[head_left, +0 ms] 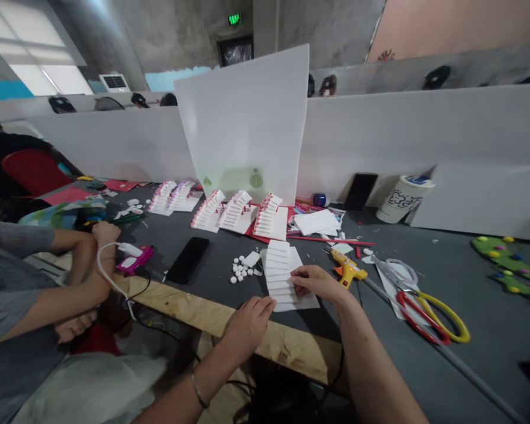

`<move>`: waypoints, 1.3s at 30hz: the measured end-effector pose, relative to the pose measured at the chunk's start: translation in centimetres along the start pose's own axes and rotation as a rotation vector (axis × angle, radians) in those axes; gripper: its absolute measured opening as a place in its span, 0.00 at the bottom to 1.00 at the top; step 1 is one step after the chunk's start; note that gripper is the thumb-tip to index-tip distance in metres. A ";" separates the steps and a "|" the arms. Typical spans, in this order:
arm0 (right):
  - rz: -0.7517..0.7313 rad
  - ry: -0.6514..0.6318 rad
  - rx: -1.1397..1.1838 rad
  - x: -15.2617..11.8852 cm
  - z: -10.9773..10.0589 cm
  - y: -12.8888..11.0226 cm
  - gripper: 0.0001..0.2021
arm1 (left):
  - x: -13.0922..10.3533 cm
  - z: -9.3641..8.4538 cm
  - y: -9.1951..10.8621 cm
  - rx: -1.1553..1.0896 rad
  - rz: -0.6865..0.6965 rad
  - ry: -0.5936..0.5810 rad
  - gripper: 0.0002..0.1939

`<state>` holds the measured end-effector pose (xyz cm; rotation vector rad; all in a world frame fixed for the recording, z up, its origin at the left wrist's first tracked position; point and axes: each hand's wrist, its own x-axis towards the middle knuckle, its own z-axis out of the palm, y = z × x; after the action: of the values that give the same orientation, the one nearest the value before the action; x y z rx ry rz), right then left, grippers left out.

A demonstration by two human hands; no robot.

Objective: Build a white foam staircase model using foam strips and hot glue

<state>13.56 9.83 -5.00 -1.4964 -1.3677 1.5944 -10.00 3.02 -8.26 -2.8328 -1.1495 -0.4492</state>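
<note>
A white stepped paper piece point(279, 265) stands on a white sheet point(308, 300) near the table's front edge. My left hand point(252, 321) touches its lower left corner, fingers close together. At its right side is my right hand point(313, 282), fingers curled against the steps; whether they pinch anything is hidden. Several small white round pieces point(241, 271) lie to the left, beside a small white card point(251, 259). Farther back stand several similar stepped pieces with red edges point(269, 217).
A black phone point(188, 260) and a pink device point(135, 260) lie left. To the right are a yellow glue gun point(348, 270), scissors point(428, 315) and a white cup point(401, 200). Another person's arms point(77, 282) rest at the left. A white board point(247, 123) stands behind.
</note>
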 end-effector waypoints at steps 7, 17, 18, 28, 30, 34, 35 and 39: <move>-0.046 0.053 -0.101 0.5 -0.4 0.8 0.09 | -0.3 0.1 0.2 0.025 -0.013 0.015 0.19; -0.251 0.347 -0.843 -2.8 -1.8 3.5 0.09 | -0.2 0.4 0.0 0.015 0.007 -0.012 0.19; -0.230 0.359 -0.853 -3.4 -1.3 3.9 0.09 | -0.1 0.4 -0.1 0.005 0.014 -0.018 0.19; -0.169 0.607 -0.810 -6.6 2.7 6.4 0.06 | 0.4 -0.9 -1.4 -0.061 0.112 -0.053 0.20; -0.191 0.637 -0.797 -7.2 3.1 6.7 0.07 | 0.5 -1.1 -1.6 -0.065 0.144 -0.054 0.20; -0.227 0.682 -0.760 -8.4 3.1 6.2 0.09 | 0.7 -1.0 -2.1 -0.073 0.191 -0.040 0.19; -0.237 0.705 -0.766 -8.5 2.9 5.7 0.10 | 0.7 -0.9 -2.2 -0.073 0.199 -0.038 0.19; -0.296 0.765 -0.902 -7.2 1.8 3.1 0.10 | 0.7 -0.5 -2.4 -0.067 0.218 -0.020 0.18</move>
<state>14.23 1.86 -5.32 -1.9451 -1.7553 0.0882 -11.31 5.12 -7.77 -2.9810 -0.8291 -0.4526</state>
